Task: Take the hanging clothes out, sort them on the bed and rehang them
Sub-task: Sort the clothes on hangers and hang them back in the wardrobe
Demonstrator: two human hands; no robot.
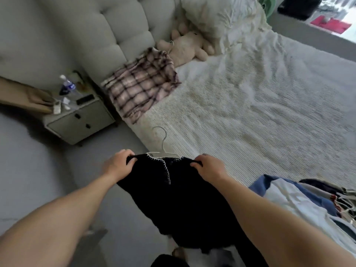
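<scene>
Black garment [185,193] on wire hanger [162,143], shoulders pinched in left hand [120,163] and right hand [209,166] grips.

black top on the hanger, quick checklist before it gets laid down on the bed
1. Left hand grips one shoulder of the black top: ok.
2. Right hand grips the other shoulder: ok.
3. Hanger seated in the neckline, hook free: ok.
4. Bare bedspread ahead for laying it: ok.
5. Plaid garment and clothes pile out of the way: ok.
6. Hem clear of the floor: cannot tell.
</scene>
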